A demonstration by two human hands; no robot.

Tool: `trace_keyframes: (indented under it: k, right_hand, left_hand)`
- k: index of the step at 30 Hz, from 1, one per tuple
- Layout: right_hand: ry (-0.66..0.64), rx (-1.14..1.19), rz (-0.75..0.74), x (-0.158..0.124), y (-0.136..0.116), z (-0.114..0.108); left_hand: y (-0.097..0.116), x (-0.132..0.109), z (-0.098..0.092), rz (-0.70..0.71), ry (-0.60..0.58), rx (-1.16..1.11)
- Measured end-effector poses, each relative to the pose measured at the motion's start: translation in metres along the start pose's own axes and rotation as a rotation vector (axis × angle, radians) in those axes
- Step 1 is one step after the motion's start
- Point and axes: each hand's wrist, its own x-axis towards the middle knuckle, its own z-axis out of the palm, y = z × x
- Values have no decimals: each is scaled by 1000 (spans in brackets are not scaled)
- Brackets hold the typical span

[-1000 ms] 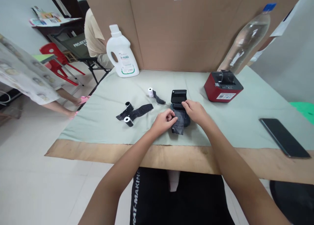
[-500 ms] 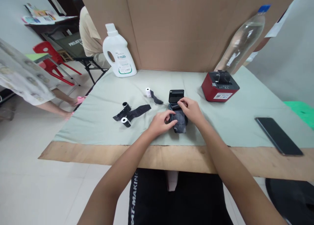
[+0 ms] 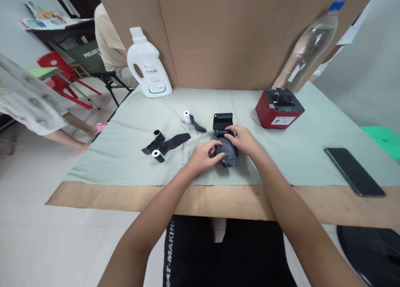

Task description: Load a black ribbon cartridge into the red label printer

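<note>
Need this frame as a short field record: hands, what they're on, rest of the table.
left hand: on the near left side of the black printer, fingers curled against it
right hand: on a dark paper roll at the printer's open bay
printer lid: raised
paper strip: dark, draped over the printer's front
loose rolls: two with dark strips, left of the hands; a white one behind
red printer: far right
phone: right edge, face down or screen off
white jug: back left

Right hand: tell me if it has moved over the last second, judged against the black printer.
Yes. The right hand has slid toward the black printer, its fingers now on the dark roll.
</note>
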Motion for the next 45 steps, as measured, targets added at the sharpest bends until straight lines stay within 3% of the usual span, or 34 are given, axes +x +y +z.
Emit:
trace_keyframes:
  k: [5,9,12,17,21,26,32,40,45]
  right_hand:
    - [-37,96,152,3,6,5]
    - [144,223,169,5,12,13]
    - [251,492,188,10,15,21]
    - [244,770,186,8,9,21]
    - [72,751,85,-5,9,14]
    - [-38,640,150,-11,20,11]
    - [-79,679,187,-8,24,9]
    - [-115,718,172,-11,11,9]
    - [40,704,359,-23,18,7]
  left_hand:
    - [1,-1,-2,16,-15,36]
    - [4,-1,-15,85,-121,128]
    - [4,0,-21,190,-165,227]
    - [-1,1,-15,297,-24,319]
    - [-2,1,-8,336,121,282]
    - [-2,1,-7,152,185,202]
    - [-2,6,-4,-72,102,168]
    - [1,9,2,-105,133,237]
    - [-5,9,5,-92,176,166]
